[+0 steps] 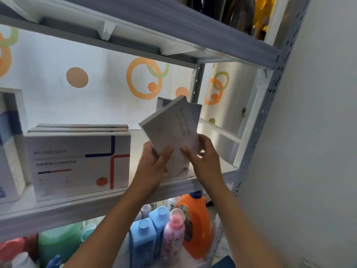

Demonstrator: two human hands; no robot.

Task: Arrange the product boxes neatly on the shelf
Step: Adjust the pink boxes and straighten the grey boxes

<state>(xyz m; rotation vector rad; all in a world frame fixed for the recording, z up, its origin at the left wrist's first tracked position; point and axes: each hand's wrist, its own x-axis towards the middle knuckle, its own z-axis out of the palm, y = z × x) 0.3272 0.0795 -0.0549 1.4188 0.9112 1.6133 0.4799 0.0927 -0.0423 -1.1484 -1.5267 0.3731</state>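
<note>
Item: grey product box (170, 130), right of frame centre, held above the white shelf (135, 187); left hand (154, 163) gripped its lower-left edge and right hand (201, 157) pinched its lower-right edge, so the box rose above and between both hands. Its long axis ran from lower right to upper left, tilted, printed face toward the camera, lettering running along that axis. Further stock: white box with red and blue lines (79, 163) stood at centre left on the same shelf; another grey box (195, 111) just behind the held one.
</note>
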